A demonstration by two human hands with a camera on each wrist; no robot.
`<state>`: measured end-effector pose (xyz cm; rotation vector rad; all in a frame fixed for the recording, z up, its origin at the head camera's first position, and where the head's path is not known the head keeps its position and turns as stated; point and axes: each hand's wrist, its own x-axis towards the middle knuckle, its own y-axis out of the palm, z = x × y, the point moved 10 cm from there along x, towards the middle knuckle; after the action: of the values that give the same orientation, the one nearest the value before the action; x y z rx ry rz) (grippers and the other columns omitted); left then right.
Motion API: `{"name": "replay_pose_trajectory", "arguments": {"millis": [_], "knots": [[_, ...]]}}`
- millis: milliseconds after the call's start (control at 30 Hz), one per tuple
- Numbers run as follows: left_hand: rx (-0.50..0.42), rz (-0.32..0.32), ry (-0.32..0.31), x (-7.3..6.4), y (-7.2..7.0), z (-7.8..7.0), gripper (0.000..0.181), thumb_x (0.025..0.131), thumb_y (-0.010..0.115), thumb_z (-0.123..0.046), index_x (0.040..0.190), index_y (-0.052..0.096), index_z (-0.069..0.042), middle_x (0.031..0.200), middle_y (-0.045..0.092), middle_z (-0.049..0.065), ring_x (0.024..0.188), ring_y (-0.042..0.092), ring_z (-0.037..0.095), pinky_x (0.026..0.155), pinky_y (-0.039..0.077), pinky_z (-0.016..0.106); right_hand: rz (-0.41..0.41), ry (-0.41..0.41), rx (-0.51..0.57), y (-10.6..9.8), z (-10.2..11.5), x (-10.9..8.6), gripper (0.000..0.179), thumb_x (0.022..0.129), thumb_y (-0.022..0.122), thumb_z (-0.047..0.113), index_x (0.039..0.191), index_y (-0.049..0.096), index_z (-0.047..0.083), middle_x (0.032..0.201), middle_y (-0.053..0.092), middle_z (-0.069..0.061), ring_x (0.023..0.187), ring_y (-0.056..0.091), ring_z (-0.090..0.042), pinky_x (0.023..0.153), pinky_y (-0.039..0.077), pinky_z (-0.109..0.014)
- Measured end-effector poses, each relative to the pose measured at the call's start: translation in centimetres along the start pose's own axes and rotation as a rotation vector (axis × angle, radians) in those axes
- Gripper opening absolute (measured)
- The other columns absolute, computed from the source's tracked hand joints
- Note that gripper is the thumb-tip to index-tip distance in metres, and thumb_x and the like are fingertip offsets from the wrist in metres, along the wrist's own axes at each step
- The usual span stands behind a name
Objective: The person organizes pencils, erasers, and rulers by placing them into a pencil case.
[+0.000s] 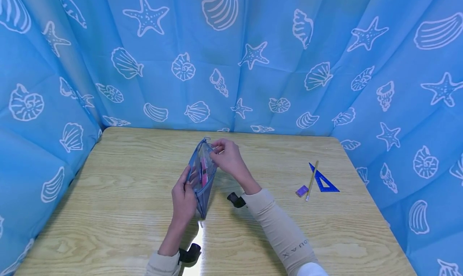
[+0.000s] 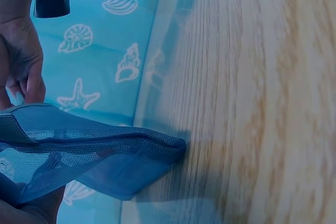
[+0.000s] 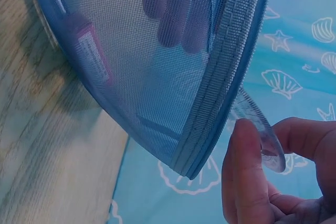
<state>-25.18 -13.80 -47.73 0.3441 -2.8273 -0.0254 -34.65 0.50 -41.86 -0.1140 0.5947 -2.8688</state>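
A blue mesh zip pouch [image 1: 204, 199] is held up above the table, its zipped mouth spread apart. My left hand [image 1: 184, 197] grips its near side; in the right wrist view, left-hand fingers [image 3: 176, 17] show through the mesh. At the pouch's far end, my right hand [image 1: 229, 157] pinches a clear plastic protractor [image 3: 255, 114] between thumb and fingers. Its curved, marked edge sticks out past the zip edge, and the pouch hides the rest. Inside the pouch lies a pink item [image 3: 92, 51] with a pale label.
On the right of the wooden table [image 1: 126, 179] lie a blue set square [image 1: 327, 187], a pencil [image 1: 312, 181] partly over it, and a purple eraser [image 1: 302, 191]. A blue seashell-patterned curtain [image 1: 217, 95] stands around the back and sides.
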Motion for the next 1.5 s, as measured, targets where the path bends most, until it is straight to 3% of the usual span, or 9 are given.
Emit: {"name": "replay_pose_trajectory", "arguments": {"millis": [167,533,767,1033,1300,1500], "knots": [[0.001,0.003,0.002,0.0,-0.1,0.0,0.054,0.098,0.026,0.014,0.151,0.035,0.013,0.143,0.052,0.033,0.129,0.056,0.047,0.108,0.051,0.045,0.001,-0.004,-0.03,0.4,0.0,0.1,0.033,0.094,0.065,0.006,0.125,0.064,-0.003,0.099,0.067,-0.014,0.071,0.065,-0.02,0.058,0.06,-0.026],[-0.004,0.011,-0.004,0.0,-0.2,0.1,0.053,0.098,0.026,0.013,0.151,0.034,0.012,0.144,0.052,0.031,0.13,0.056,0.044,0.109,0.051,0.041,0.049,-0.021,-0.126,1.7,0.7,-0.1,0.027,0.093,0.064,0.005,0.119,0.067,-0.001,0.089,0.065,-0.009,0.058,0.051,-0.012,0.049,0.045,-0.021],[-0.004,0.011,0.001,0.0,-0.3,0.1,0.054,0.098,0.026,0.014,0.151,0.035,0.012,0.145,0.052,0.031,0.13,0.056,0.045,0.108,0.051,0.041,0.078,-0.007,-0.173,2.2,1.0,-0.2,0.029,0.095,0.065,0.006,0.121,0.065,-0.006,0.097,0.067,-0.014,0.065,0.056,-0.013,0.055,0.05,-0.022],[-0.027,0.009,-0.003,0.0,-0.3,0.1,0.054,0.098,0.026,0.014,0.151,0.035,0.013,0.143,0.052,0.033,0.13,0.055,0.045,0.109,0.051,0.042,0.142,-0.045,-0.185,2.5,1.5,-0.5,0.026,0.095,0.063,0.009,0.117,0.068,-0.004,0.102,0.071,-0.015,0.082,0.068,-0.021,0.067,0.061,-0.027],[-0.026,0.0,-0.008,-0.1,-0.3,0.1,0.054,0.098,0.026,0.014,0.151,0.036,0.012,0.143,0.052,0.033,0.129,0.056,0.046,0.109,0.051,0.044,0.144,-0.179,-0.151,1.0,1.7,-1.1,0.024,0.098,0.063,0.012,0.12,0.068,0.004,0.113,0.07,-0.012,0.101,0.066,-0.024,0.087,0.061,-0.035],[-0.006,-0.003,-0.01,-0.2,-0.4,0.1,0.053,0.099,0.026,0.013,0.151,0.036,0.011,0.143,0.052,0.033,0.129,0.056,0.046,0.109,0.05,0.045,0.073,-0.267,-0.072,-1.0,0.9,-1.6,0.029,0.1,0.063,0.012,0.127,0.066,0.004,0.118,0.07,-0.013,0.101,0.067,-0.025,0.09,0.061,-0.04]]}}
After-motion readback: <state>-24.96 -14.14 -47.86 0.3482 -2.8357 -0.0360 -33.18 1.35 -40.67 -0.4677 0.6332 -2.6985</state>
